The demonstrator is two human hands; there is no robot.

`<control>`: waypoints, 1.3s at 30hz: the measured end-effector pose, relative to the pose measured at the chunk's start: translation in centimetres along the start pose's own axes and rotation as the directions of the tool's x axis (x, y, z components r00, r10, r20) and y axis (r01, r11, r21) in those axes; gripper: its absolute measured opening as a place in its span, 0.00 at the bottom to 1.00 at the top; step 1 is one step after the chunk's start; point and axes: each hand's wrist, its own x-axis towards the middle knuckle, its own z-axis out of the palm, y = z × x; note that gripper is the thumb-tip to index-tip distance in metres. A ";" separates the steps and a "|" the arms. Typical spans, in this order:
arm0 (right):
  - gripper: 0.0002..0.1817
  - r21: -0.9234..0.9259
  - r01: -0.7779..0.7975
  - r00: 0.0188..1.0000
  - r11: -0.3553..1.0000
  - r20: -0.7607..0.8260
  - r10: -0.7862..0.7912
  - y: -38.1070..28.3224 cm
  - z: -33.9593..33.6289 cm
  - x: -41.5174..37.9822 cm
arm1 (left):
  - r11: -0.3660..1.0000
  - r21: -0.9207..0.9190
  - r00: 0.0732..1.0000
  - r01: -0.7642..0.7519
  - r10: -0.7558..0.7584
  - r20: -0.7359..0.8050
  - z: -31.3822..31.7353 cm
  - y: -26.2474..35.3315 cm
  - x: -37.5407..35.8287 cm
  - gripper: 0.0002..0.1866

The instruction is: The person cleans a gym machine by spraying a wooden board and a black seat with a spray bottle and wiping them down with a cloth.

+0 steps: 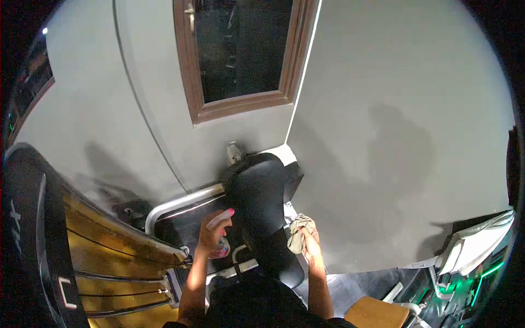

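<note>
My left hand (207, 237) is wrapped round the neck of a spray bottle (221, 250). The bottle has a pale trigger head with a pink nozzle tip and a clear body with pinkish liquid low in it. A crumpled beige cloth (297, 232) is bunched in my right hand (312, 246). Between my two hands stands a black padded backrest (254, 191), with a lower black pad (273, 257) beneath it. The bottle is just left of the backrest and the cloth just right of it; neither clearly touches it.
A silver tube frame (178, 203) curves along the left. Nearer on that side stands a tall machine with a yellow-lit panel (117, 262). A brown-framed window (243, 109) is set in the grey wall (383, 136). At right are a white towel (476, 246) and a tan pad (376, 314).
</note>
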 end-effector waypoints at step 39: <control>0.30 -0.145 0.109 0.802 0.983 -0.572 -0.173 4.3 14.6 9.4 | 0.952 0.135 0.412 0.274 -0.243 0.878 7.7 -14.1 34.6 0.34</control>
